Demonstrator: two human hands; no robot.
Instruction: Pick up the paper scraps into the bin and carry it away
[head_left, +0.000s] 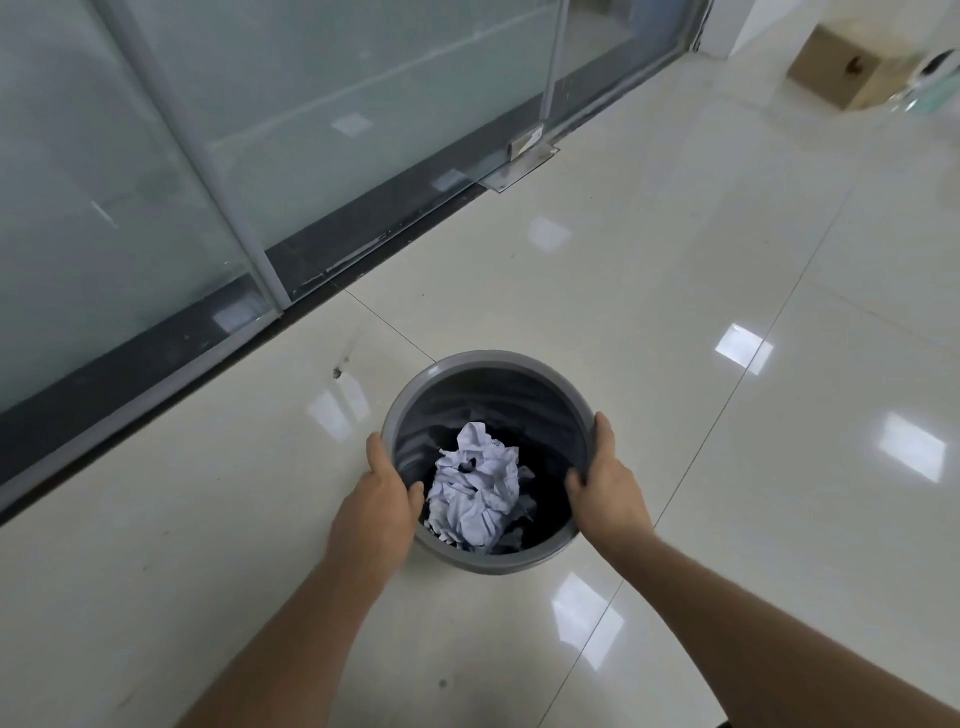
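Head view. We observe a round grey plastic bin with a smooth rolled rim and a dark, faintly ribbed inner wall, in the lower centre of the view over a glossy cream tiled floor. We cannot tell whether its base touches the floor or is lifted clear. Inside it lies a heap of crumpled white paper scraps, creased and folded, with faint print on some faces; the heap sits toward the near left of the interior, over darker material we cannot identify.

Both hands are closed on the bin's rim. The left hand clasps the near left of the rim, thumb hooked inside and fingers down the outer wall. The right hand clasps the near right of the rim in the same way, thumb inside, fingers wrapped along the outside edge. Both forearms are bare.

The floor tiles are large, polished and reflective, with thin dark grout lines and bright square reflections of lights. Beyond the bin, well apart from it, runs a frosted glass partition in pale metal frames above a dark base strip. A metal floor plate sits at the foot of one panel. At far upper right stands a brown cardboard box, near a pale object too blurred to identify.
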